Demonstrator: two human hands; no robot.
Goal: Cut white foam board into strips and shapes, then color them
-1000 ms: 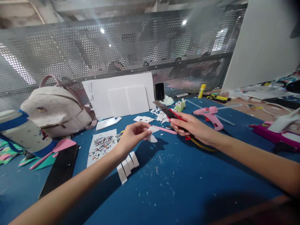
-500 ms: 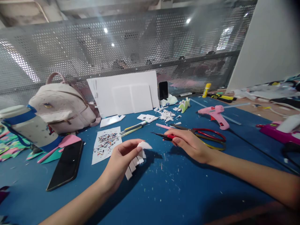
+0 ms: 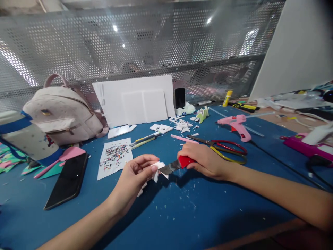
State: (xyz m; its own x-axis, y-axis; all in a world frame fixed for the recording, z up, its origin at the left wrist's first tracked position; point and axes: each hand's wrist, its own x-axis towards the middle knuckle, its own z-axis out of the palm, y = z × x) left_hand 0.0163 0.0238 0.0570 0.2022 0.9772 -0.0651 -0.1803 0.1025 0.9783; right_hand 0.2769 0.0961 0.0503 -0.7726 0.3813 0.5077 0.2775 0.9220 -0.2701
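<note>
Over the blue worktop [image 3: 197,215], mid-front: right hand [image 3: 205,160] clamped on red knife [image 3: 177,164], shifted left from beside scissors [image 3: 223,147]; left hand [image 3: 135,175] pinched shut on white piece [image 3: 157,167], held just above the surface. Noted: blade tip against piece, apart half a second ago. Trimming judged under way.

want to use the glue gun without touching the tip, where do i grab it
Take the pink glue gun by its handle, coming from the near side. It lies flat on the blue mat, handle angled toward you, nozzle pointing left, glue stick jutting right.
</note>
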